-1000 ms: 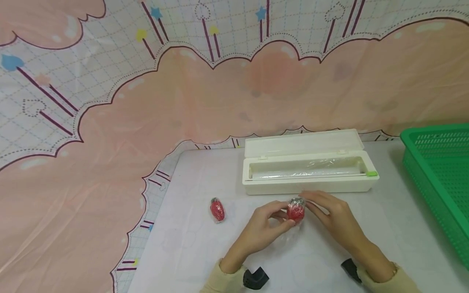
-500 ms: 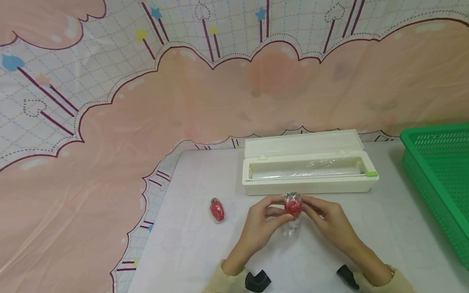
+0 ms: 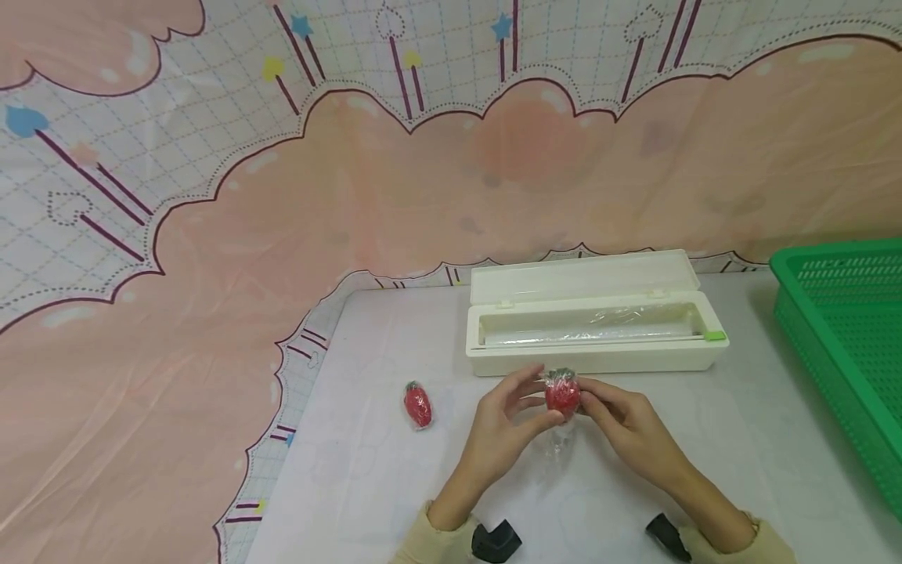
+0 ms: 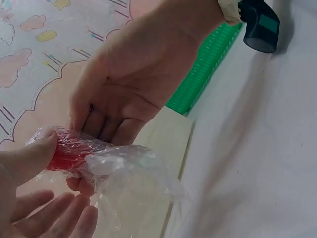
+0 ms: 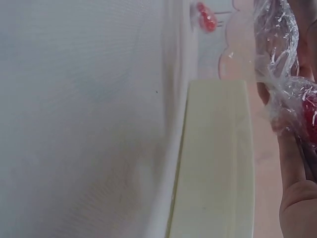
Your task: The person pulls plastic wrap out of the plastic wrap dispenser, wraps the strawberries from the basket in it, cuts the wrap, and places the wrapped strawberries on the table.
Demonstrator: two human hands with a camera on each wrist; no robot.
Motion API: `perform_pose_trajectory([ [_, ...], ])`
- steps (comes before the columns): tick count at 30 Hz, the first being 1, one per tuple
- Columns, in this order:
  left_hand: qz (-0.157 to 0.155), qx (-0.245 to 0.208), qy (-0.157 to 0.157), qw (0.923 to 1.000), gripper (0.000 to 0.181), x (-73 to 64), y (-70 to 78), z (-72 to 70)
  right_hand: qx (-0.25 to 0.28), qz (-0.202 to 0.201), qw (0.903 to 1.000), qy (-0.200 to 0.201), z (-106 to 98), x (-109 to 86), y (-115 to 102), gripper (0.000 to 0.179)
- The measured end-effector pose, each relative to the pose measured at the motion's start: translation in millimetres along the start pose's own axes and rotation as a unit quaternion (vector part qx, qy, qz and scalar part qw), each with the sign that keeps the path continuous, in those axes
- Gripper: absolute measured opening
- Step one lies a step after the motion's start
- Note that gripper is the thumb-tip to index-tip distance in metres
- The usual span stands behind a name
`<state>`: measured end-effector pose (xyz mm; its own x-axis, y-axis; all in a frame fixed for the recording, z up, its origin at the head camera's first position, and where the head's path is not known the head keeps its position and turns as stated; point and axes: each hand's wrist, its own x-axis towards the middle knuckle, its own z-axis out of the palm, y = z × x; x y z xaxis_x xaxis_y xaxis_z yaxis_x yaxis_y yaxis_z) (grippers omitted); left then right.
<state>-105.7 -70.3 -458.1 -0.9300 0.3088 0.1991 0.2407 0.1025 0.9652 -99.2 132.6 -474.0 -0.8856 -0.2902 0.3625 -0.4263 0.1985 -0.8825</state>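
A red strawberry [image 3: 562, 394] with a green top, wrapped in clear cling film, is held up between both hands. My right hand [image 3: 637, 427] pinches it from the right with thumb and fingers. On the other side, my left hand [image 3: 496, 439] touches it with the thumb, index finger raised; in the left wrist view the other left fingers [image 4: 64, 218] spread loosely beside it. Loose, crumpled cling film [image 4: 133, 168] trails from the strawberry's lower end. Farther left on the table lies a second wrapped strawberry [image 3: 418, 405], slimmer in shape.
Behind the hands stands a white cling film dispenser [image 3: 592, 359], lid raised and film roll inside, with a green slider at its right end. A green plastic basket [image 3: 810, 329] occupies the right side. The white table [image 3: 352, 486] meets a patterned pink cloth.
Both hands have brought the strawberry slightly up and left. The right fingers have come onto it, while the left index finger has lifted away. The second strawberry stays put.
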Motion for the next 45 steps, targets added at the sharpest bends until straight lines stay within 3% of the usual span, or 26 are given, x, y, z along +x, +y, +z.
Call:
perform_pose_trajectory([
  [5,0.002,0.004,-0.020,0.9998,0.045,0.8,1.7,-0.9,0.000,0.025,0.9997,-0.007,0.3,0.6,-4.1,0.034],
  [9,0.008,0.012,-0.015,0.9998,0.040,0.7,2.9,-1.4,-0.009,0.041,0.9991,-0.001,2.1,2.0,-6.8,0.036],
  [16,0.002,0.024,0.010,0.9997,0.043,0.3,2.0,-1.7,-0.068,0.039,0.9967,0.021,7.1,3.4,-6.5,0.038],
  [27,-0.038,-0.025,0.031,0.9985,0.041,0.9,1.7,0.3,-0.065,0.017,0.9977,0.013,12.9,-0.9,-13.3,0.052],
  [35,-0.040,-0.053,0.024,0.9975,0.036,1.8,0.7,3.1,-0.098,0.006,0.9938,0.053,14.7,0.1,-13.5,0.045],
  [45,-0.049,-0.046,-0.014,0.9976,0.069,2.9,5.4,-7.1,-0.101,0.003,0.9941,0.037,14.4,-0.9,-11.6,0.040],
])
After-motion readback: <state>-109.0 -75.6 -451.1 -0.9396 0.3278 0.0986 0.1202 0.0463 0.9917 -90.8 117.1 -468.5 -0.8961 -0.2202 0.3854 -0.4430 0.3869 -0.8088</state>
